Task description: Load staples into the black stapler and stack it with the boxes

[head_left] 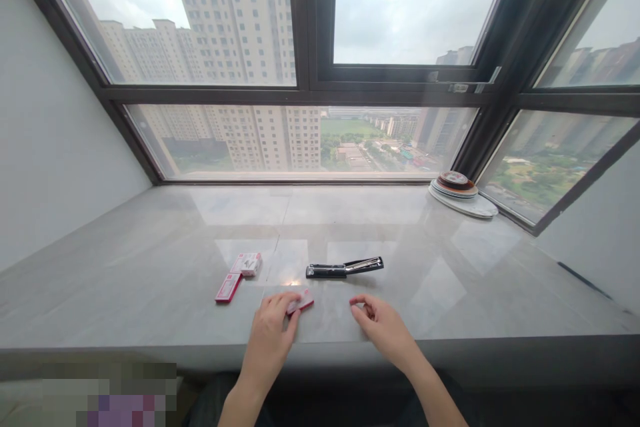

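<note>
In the head view, the left hand [270, 327] is nearest to me on the left, palm down; its grip is clamped on the pink box [307, 299], between thumb and fingers, upon the window sill [150, 310]. The right hand [384, 327] bends inward, its thumb and forefinger tips together; whether they pinch something small, I cannot tell. Just beyond both hands lies the opened stapler [327, 271], its long axis left to right: its left end faces the pink box, its middle the right hand.

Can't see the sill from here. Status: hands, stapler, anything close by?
Left hand on small pink box. Right hand apart, fingers curled, contents unclear. Black stapler opened out beyond. Two boxes farther left.
</note>
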The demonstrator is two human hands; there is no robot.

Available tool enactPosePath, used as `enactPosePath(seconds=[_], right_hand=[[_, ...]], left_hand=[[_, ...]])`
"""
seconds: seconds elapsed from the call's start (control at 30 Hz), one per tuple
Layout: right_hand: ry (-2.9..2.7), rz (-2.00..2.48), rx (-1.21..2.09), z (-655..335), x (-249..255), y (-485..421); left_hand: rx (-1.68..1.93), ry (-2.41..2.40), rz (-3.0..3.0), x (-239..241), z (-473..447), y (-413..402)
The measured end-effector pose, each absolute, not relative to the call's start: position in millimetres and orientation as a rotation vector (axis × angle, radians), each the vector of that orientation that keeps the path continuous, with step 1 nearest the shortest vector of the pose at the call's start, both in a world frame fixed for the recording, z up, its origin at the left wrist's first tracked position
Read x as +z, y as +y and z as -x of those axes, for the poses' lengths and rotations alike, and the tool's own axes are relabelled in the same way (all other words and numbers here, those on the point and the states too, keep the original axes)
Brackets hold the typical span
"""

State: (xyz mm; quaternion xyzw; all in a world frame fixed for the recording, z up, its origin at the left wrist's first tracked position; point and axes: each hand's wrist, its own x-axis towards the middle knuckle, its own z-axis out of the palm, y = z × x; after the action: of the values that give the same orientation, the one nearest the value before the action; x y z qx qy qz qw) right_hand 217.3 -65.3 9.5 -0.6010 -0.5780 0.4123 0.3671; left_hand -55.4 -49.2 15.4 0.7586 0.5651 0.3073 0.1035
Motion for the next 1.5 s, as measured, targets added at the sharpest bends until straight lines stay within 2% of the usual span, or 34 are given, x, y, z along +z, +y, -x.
enactPosePath(seconds=[0.17, 0.37, 0.47, 0.6, 0.8, 1.0, 1.23, 1.37, 1.5], right_hand=[[-1.575, 1.547, 1.173, -205, 22, -38], [-1.608, 1.729, 0.939, -244, 20, -33], [-1.665, 1.827, 0.704, -250, 30, -39], [-1.953, 1.69, 0.48, -225, 55, -37], [-2.362, 1.54, 0.395, -186, 74, -11], [-2.23, 1.404, 0.54, -207, 70, -14], [-1.935, 1.51, 0.686, -260, 39, -43], [-1.945, 1.502, 0.728, -261, 32, -48], [-1.977, 1.494, 0.707, -250, 38, -46]], left_hand=[[0.942, 1.313, -2.21, 25, 7, -34], [0.968, 1.284, -2.137, 23, 10, -30], [0.98, 1.285, -2.112, 22, 15, -32], [0.989, 1.284, -2.104, 21, 14, -32], [0.99, 1.282, -2.104, 22, 15, -32], [1.004, 1.283, -2.094, 20, 14, -32], [1.073, 1.332, -2.039, 24, 16, -30], [1.015, 1.485, -1.916, 22, 2, -29], [0.985, 1.441, -1.893, 18, -18, -35]])
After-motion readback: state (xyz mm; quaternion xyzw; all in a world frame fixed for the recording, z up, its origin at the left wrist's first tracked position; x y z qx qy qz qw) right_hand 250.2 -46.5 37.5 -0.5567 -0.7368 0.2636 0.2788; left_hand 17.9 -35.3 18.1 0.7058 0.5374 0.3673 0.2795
